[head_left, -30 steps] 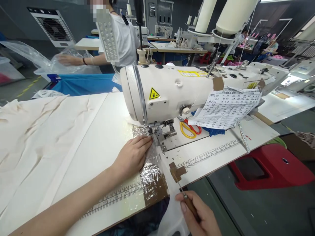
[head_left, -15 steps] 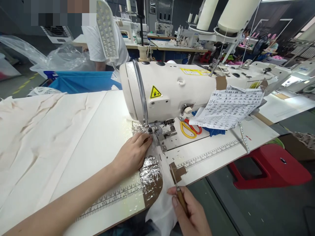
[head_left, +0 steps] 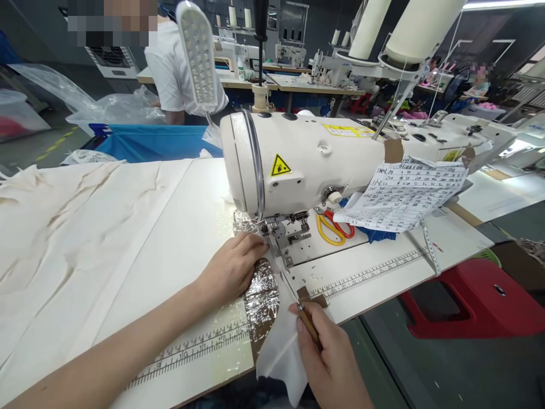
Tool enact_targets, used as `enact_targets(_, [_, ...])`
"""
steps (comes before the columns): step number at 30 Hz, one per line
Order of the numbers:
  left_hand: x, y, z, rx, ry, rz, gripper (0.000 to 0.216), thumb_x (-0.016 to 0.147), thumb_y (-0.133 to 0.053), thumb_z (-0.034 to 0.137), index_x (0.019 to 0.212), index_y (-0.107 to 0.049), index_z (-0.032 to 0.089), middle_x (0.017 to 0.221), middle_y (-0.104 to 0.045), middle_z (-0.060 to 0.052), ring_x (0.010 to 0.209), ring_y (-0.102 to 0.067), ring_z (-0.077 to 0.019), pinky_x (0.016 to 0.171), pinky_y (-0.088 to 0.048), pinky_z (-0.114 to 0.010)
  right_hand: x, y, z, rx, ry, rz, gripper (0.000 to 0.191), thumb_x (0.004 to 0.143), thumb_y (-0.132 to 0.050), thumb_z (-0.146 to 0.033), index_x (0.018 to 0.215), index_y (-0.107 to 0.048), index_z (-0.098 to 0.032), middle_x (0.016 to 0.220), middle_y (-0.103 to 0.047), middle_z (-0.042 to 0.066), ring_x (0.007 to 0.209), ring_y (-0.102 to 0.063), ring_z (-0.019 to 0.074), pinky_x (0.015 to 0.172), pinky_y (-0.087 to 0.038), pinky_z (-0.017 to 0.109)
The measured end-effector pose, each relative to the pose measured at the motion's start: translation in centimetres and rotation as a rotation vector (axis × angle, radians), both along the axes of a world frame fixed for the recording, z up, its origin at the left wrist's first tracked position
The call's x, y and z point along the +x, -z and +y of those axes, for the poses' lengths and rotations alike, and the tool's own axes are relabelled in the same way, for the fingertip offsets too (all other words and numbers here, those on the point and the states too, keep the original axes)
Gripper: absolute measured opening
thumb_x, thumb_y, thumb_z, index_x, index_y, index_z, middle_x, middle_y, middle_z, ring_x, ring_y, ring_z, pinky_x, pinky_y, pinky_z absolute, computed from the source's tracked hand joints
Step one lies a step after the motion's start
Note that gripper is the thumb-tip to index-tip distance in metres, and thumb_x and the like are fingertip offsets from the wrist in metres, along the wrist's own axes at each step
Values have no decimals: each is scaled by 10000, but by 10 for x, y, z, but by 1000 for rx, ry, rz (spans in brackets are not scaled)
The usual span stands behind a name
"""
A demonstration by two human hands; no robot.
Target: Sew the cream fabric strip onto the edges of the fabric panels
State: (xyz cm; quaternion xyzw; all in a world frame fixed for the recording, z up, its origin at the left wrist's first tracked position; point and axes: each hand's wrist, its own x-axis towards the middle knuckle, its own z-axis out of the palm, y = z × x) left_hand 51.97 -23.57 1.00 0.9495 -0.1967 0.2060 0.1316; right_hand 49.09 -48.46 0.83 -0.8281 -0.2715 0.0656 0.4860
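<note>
My left hand [head_left: 236, 264] rests beside the presser foot of the white sewing machine [head_left: 306, 165]. Its fingers are bent together on the edge of a thin white fabric piece [head_left: 283, 355]; the fingertips are partly hidden. The fabric runs from the foot over the table's front edge and hangs down there. In my right hand [head_left: 334, 358] is an awl [head_left: 310, 328], gripped by its wooden handle. The thin metal shaft points up and away along the fabric toward the foot. Shiny tape over brown [head_left: 261, 301] covers the table under my left hand.
Yellow-and-red-handled scissors [head_left: 334, 227] lie right of the needle area. Handwritten sheets [head_left: 404, 193] hang on the machine. More pale fabric [head_left: 63, 238] spreads across the left table. A red stool [head_left: 481, 301] stands at right. Behind, a person in white [head_left: 183, 68] is near a blue bin [head_left: 157, 142].
My right hand and the awl have moved up toward the presser foot, the shaft now lying along the fabric. My left hand keeps its place by the foot. The view has shifted slightly.
</note>
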Motion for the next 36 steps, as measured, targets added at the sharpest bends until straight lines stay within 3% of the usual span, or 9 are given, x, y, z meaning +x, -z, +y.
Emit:
enact_targets(5, [-1,1,0,22,-66,-17,378,931,-421,54,1240,-637,74,1138,-642,-176,1068,-576,-314,862,-586,-498,8,-5,11,-26,-11,-82,203,1004,-370,-198,1002,-572,-219,806,-673,23,704,-663,183,641,-516,236])
enact_targets(12, [-2,-1,0,-11,74,-71,288,966,-403,55,1121,-644,77,1058,-674,-135,982,-613,-240,831,-589,-400,18,-7,20,-91,-20,-171,234,983,-371,-156,1079,-582,-188,882,-717,55,780,-707,212,632,-525,263])
enact_targets(20, [-1,2,0,56,-40,-64,306,979,-400,109,1194,-615,68,1128,-639,-169,1015,-599,-281,794,-591,-431,29,-5,31,-149,-12,-285,263,959,-383,-125,1111,-595,-158,914,-743,75,768,-723,221,603,-511,281])
enact_targets(27, [-1,-1,1,12,33,-60,295,964,-410,92,1138,-644,41,1100,-643,-163,968,-597,-255,800,-578,-417,36,-6,39,-150,-16,-325,269,947,-381,-119,1099,-601,-140,893,-743,80,747,-724,233,597,-525,296])
enact_targets(36, [2,1,1,136,-63,-49,360,964,-386,133,1188,-637,4,1135,-628,-198,979,-587,-298,768,-582,-452,40,-1,41,-155,-8,-382,275,933,-383,-105,1084,-613,-122,892,-753,104,756,-739,249,606,-547,314])
